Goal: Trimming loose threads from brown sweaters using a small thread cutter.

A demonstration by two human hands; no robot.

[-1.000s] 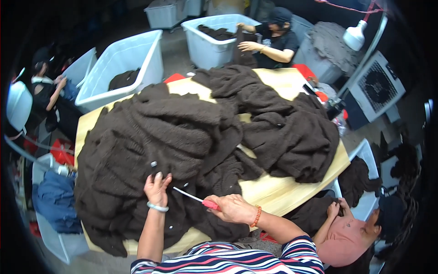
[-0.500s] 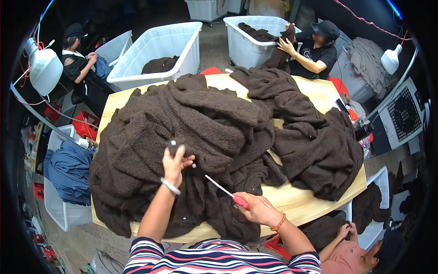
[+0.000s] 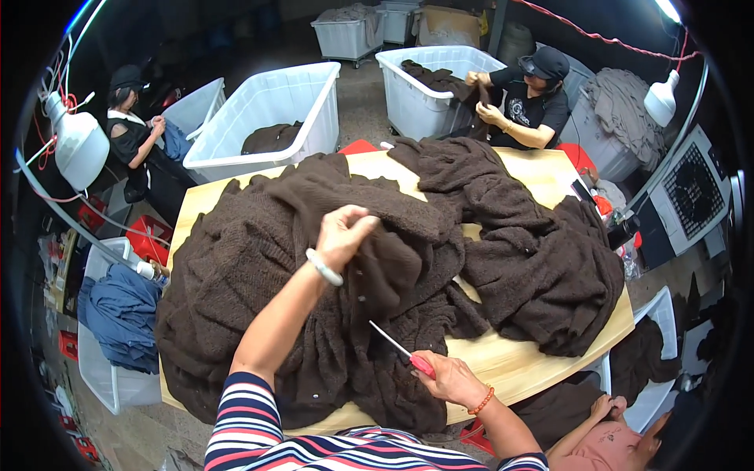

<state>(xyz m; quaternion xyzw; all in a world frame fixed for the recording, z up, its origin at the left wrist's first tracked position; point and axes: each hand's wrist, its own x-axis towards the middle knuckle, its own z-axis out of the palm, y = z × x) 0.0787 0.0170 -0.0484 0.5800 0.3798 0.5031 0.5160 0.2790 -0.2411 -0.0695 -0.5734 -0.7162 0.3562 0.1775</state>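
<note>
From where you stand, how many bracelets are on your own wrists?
2: a pale bangle on the wrist of the left hand, and an orange beaded bracelet on that of the right hand. None seems hidden.

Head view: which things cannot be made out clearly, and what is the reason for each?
In the head view:
Pink-handled tool: handle's rear, hidden by the right hand.
Tool's tip: exact shape too small.
Wooden table: left part mostly hidden by brown cloth.
Pink-shirted co-worker: body cut off by lower edge.

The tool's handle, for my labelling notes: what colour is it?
The handle is pinkish red, seen best in the head view.
</note>
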